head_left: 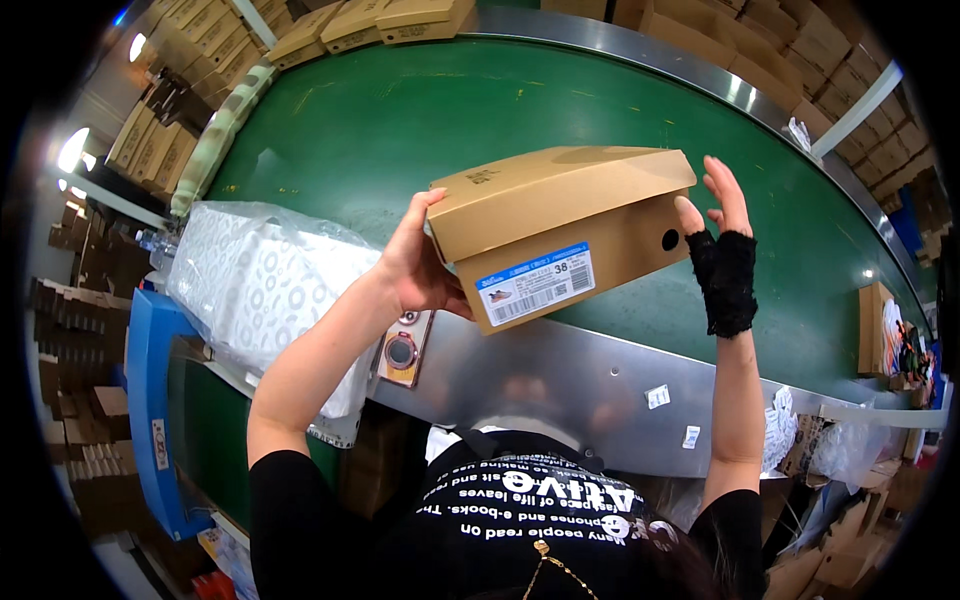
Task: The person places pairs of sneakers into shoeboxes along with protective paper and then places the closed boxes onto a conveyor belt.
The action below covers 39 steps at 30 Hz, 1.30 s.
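A brown cardboard shoebox (565, 215) with its lid on hangs tilted in front of me, above the green belt (380, 130). Its near side carries a blue and white label and, farther right, a dark round hole. My left hand (420, 265) grips the box's left end, thumb near the lid and fingers underneath. At the other end is my right hand (724, 240) in a black fingerless glove, fingers stretched upward and apart. Its thumb is close to the box's right corner; I cannot tell whether it touches.
Clear plastic wraps white printed sheets (275, 280) on the left. A phone (402, 352) lies on the metal edge (540, 375) nearest me, with small white stickers farther right. Closed shoeboxes (370, 22) line the far left; a blue frame (150, 400) stands left.
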{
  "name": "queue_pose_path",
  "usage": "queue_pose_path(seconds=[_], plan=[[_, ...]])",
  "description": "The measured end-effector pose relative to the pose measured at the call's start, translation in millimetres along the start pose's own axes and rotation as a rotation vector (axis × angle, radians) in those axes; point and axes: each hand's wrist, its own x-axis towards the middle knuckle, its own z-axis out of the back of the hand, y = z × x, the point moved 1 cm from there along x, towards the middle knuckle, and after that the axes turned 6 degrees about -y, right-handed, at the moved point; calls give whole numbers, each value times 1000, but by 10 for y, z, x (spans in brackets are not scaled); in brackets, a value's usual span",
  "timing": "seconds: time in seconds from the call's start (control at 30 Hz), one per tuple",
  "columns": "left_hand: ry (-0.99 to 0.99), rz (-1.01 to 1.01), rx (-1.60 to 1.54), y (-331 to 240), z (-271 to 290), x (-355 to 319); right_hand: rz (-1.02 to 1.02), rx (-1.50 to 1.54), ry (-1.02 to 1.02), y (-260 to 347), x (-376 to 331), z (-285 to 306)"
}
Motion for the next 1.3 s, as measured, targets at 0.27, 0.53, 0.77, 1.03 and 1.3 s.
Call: queue_pose_path(seconds=[0.27, 0.53, 0.77, 1.03, 1.3], plan=[[-12, -330, -139, 338, 349, -796, 99, -56, 187, -479, -860, 0], [-334, -967, -525, 1265, 1327, -1665, -83, -207, 454, -1298, -2033, 326], [-879, -1127, -818, 1852, 1917, -1722, 79, -441, 395, -1490, -2853, 639], [-1090, -917, -558, 2403, 4166, -696, 10, -363, 144, -1501, -3156, 426], [-712, -1058, 1045, 1809, 1413, 621, -89, -602, -180, -1594, -3269, 310]])
